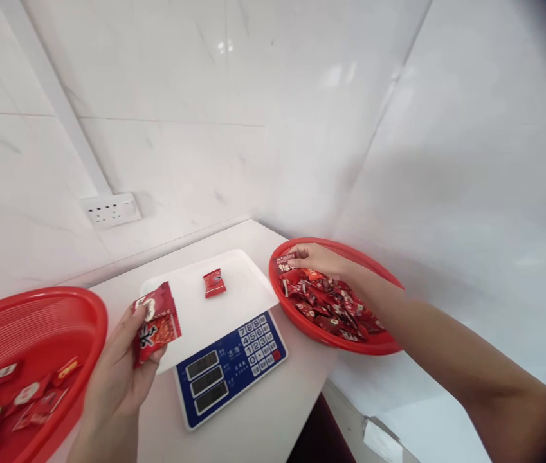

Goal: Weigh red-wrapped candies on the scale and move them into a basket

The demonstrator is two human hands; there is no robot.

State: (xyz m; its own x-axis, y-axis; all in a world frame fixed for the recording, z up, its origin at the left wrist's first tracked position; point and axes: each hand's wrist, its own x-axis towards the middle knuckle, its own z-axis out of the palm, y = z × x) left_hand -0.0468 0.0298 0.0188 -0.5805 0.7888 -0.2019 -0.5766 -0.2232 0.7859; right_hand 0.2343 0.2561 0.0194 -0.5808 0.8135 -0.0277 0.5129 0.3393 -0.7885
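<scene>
With left hand (118, 373) clamped on packets (155, 321) lower centre, pinch one sweet (285, 263) firmly using half-curled right hand (318, 260) in right basket (350, 347).

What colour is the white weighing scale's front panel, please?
Blue panel, white keys; head view.

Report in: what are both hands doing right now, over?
Left hand shut on red packets. Right hand in right basket, grip unclear. One packet on scale. Nothing blocking.

Red baskets (36, 315) and red packets (155, 323) flank a scale (215, 334) with a white tray and blue keypad panel.
</scene>
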